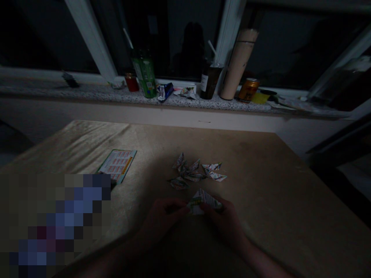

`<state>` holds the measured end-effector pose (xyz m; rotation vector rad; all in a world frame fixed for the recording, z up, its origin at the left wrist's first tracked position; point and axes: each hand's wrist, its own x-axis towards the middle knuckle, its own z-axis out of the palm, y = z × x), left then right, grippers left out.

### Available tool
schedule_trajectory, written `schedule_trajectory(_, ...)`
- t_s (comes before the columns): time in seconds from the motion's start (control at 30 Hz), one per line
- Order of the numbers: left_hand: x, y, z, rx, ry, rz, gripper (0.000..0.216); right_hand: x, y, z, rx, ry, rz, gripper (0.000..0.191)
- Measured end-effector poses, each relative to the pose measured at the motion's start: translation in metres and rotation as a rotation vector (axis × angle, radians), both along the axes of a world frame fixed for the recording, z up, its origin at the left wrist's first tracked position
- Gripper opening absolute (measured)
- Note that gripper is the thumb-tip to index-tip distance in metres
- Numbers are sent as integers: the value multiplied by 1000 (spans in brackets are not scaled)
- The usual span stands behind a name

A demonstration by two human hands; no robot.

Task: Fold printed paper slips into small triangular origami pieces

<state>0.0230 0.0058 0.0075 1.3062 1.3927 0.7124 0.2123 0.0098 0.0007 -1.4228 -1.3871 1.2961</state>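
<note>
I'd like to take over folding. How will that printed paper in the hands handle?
Likely light and floppy: the printed paper looks thin, pinched between left hand and right hand. Its creases probably stiffen it slightly; it seems easily crushed.

Dim tabletop (261,173), left hand (162,218) and right hand (224,220) pinching a folded printed paper (203,200), small folded paper pieces (197,172) just beyond, printed leaflet (118,165) at left, bottles and cans (146,75) along windowsill (87,92)

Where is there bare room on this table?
Bare: the table right of the folded pieces, and its far strip below the sill. Crowded: the middle, where left hand and right hand pinch a paper; a sheet lies left.
</note>
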Motion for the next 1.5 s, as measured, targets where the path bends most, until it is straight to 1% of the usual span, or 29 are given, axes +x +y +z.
schedule_trajectory(0.1,2,0,2,-1,50,-7,18,0,0,1,29,-7,-1,38)
schedule_trajectory(0.3,2,1,2,11,108,-21,22,0,-1,0,26,-23,-6,33)
schedule_trajectory(0.43,0,2,0,47,80,-84,22,1,0,-4,-3,-40,24,33)
schedule_trajectory(0.53,0,0,0,49,47,-170,24,0,0,-4,16,-36,82,29)
schedule_trajectory(0.6,0,-1,-1,60,64,-197,25,-1,-1,-2,32,-36,110,25)
schedule_trajectory(0.67,0,-1,-3,63,85,-171,27,-1,-2,-1,70,-31,89,22)
schedule_trajectory(0.7,0,-1,-3,59,87,-143,28,-1,-4,-1,102,-17,65,24)
schedule_trajectory(0.8,-1,1,-5,13,44,-69,30,0,-7,-3,221,83,-21,38)
schedule_trajectory(0.83,-1,2,-5,1,17,-55,30,1,-8,-4,255,115,-46,38)
schedule_trajectory(0.9,-2,3,-4,-7,-29,-41,31,3,-8,-6,323,120,-82,28)
schedule_trajectory(0.97,-3,4,-2,-7,-35,-32,31,5,-8,-6,368,57,-70,11)
schedule_trajectory(1.0,-3,4,-1,-6,-29,-32,31,6,-8,-6,383,18,-57,6)
schedule_trajectory(1.13,-4,4,2,31,-21,-26,29,9,-8,-2,406,-75,-12,8)
schedule_trajectory(1.23,-5,3,2,21,5,38,30,10,-9,-3,405,-108,28,18)
schedule_trajectory(1.3,-6,3,2,22,6,67,33,10,-10,-5,395,-127,52,18)
schedule_trajectory(1.43,-8,2,-1,127,-86,32,40,9,-9,-9,386,-111,82,14)
schedule_trajectory(1.5,-10,2,-2,164,-110,40,37,9,-8,-8,389,-88,99,15)
